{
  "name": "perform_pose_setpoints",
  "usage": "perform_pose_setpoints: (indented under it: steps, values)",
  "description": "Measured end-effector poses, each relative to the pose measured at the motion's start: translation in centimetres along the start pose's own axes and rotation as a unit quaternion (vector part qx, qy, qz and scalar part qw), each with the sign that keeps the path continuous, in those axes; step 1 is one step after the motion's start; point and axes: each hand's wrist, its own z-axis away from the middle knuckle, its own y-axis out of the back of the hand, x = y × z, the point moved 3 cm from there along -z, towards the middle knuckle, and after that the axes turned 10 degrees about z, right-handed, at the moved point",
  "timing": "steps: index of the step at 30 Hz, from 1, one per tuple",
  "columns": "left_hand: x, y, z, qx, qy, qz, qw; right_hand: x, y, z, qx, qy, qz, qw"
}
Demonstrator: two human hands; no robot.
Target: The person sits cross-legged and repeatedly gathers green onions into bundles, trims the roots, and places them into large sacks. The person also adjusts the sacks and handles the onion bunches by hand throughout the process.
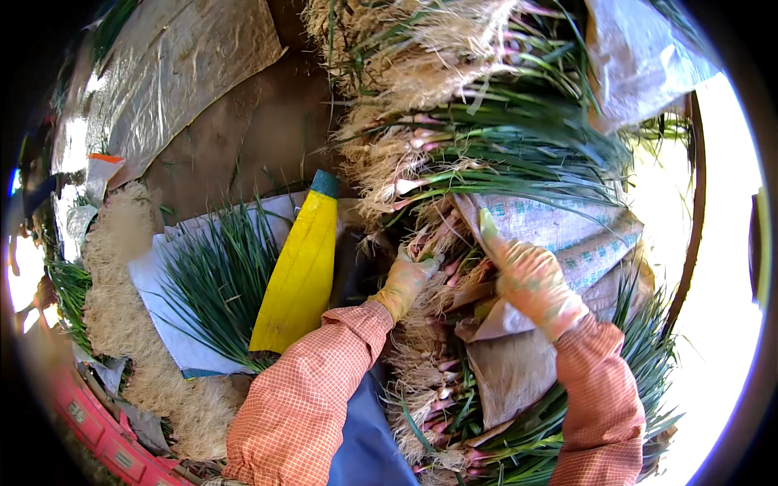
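Long rows of spring onions (421,186), with pale roots, pinkish-white bulbs and dark green leaves, run down the middle and right. My left hand (405,283), in a yellowish stained glove, closes on roots and bulbs of spring onions at the middle of the pile; its fingertips are partly hidden among them. Just right of it, my right hand (531,275), gloved likewise, grips the folded edge of a woven sack (567,227), one finger stretched upward along it. The sack covers part of the leaves, and a brown, dirty flap (510,377) hangs below that hand.
A yellow sheath-like piece with a green tip (300,267) lies left of my forearm. Beside it, more green leaves (219,275) rest on a white sheet (162,296). Far left are a band of roots (121,300), a plastic sheet (194,65) and a pink crate (105,441).
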Motion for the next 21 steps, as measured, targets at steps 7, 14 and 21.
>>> perform_pose_setpoints:
  steps: [7, 14, 21]
  values:
    - [-1.6, 3.8, -0.7, 0.016, -0.171, -0.21, 0.962, -11.6, -3.3, -11.7, 0.108, 0.187, 0.064, 0.974]
    - [13.6, 6.2, 1.2, -0.019, 0.098, -0.334, 0.937, -2.5, -7.0, -21.0, 0.037, 0.188, 0.291, 0.937]
    - [21.3, 8.4, -13.6, 0.119, -0.319, -0.442, 0.83, 1.5, -3.1, -19.6, 0.127, 0.107, 0.239, 0.957]
